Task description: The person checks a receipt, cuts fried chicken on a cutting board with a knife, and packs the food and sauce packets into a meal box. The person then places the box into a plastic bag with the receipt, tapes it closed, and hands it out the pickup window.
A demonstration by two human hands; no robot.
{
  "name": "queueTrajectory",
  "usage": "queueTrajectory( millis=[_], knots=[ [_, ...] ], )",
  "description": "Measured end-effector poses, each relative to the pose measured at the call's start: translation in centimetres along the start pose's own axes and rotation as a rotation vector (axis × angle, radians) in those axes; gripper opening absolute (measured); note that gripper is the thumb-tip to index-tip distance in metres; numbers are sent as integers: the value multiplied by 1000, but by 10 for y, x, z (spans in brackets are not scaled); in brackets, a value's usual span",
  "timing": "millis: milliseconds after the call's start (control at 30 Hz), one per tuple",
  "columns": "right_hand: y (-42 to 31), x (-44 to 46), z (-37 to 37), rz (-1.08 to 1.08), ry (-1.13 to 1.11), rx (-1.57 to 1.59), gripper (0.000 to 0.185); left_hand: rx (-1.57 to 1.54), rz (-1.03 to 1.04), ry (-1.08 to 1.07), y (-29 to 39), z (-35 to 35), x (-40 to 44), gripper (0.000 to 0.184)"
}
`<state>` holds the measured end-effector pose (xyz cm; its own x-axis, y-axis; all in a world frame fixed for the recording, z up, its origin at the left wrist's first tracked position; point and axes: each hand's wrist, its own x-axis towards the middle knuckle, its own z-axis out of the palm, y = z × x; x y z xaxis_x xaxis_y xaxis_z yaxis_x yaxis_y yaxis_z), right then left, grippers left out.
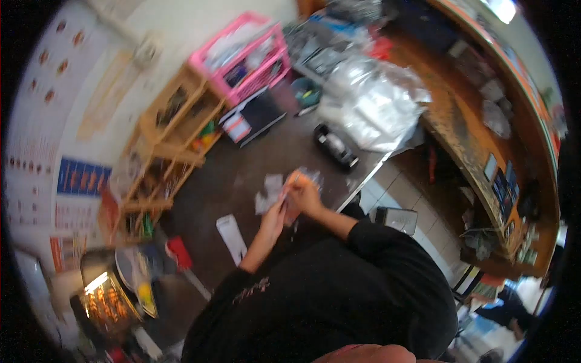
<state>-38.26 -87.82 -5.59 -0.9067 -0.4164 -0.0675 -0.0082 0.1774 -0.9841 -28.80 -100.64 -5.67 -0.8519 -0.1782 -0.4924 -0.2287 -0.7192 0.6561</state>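
Observation:
Both of my hands meet over the dark table [209, 181], close to my body. My left hand [272, 225] is closed, its fingertips against something small and pinkish that is too blurred to name. From the other side my right hand [304, 195] pinches at the same spot, fingers bent. Beneath and beside the hands lie crumpled clear plastic pieces [266, 196]. A white rectangular card or box [231, 238] rests on the table left of my left hand. Beyond my right hand is a black device with a pale label [335, 147].
A pink basket [257, 85], a black box [254, 118] and a wooden shelf rack [163, 151] line the wall side. Clear plastic bags [375, 103] pile up at the far right. A red-headed tool [179, 253] and a lit tray of food [109, 305] are at left.

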Motion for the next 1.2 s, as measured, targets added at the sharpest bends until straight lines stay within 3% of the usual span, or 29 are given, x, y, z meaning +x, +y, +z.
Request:
queueTrajectory(
  millis=[67, 267, 400, 467, 567, 633, 667, 733, 833, 1000, 1067, 1100, 1200],
  knots=[
    [-8, 0, -1, -94, 61, 142, 13, -87, -4, 81, -12, -12, 6, 39],
    [-31, -6, -7, 102, 6, -25, 11, -137, 29, 163, -14, -1, 1, 33],
    [-21, -7, -1, -51, 55, -71, 12, -231, -16, 160, -13, 1, 3, 28],
    [-18, -6, 2, -17, 56, -62, 12, -267, -27, 195, -15, 0, 3, 25],
    [-13, 0, 2, 51, 39, -81, 11, -98, 54, 224, -16, 2, 2, 28],
    [-7, 6, 1, 91, 19, -112, 11, 417, 203, 283, -11, 8, -4, 22],
    [-4, 9, 0, 113, 18, -96, 12, 410, 201, 288, -9, 11, -4, 22],
    [21, 20, -3, 133, 15, -85, 13, 756, 346, 349, -6, 15, -3, 24],
    [57, 35, -6, 95, -148, -8, 17, 833, 426, 345, -4, 10, -2, 20],
    [0, 45, -32, 146, -439, -305, 22, 931, 380, 229, 20, 10, -9, 18],
    [3, 54, -34, 121, -509, -205, 23, 951, 419, 189, 27, 9, -8, 22],
    [4, 55, -35, 98, -578, -99, 25, 942, 306, 192, 35, 12, -9, 21],
    [-16, 54, -43, 111, -685, -229, 21, 878, 345, 185, 27, -3, 6, 21]
  ],
)
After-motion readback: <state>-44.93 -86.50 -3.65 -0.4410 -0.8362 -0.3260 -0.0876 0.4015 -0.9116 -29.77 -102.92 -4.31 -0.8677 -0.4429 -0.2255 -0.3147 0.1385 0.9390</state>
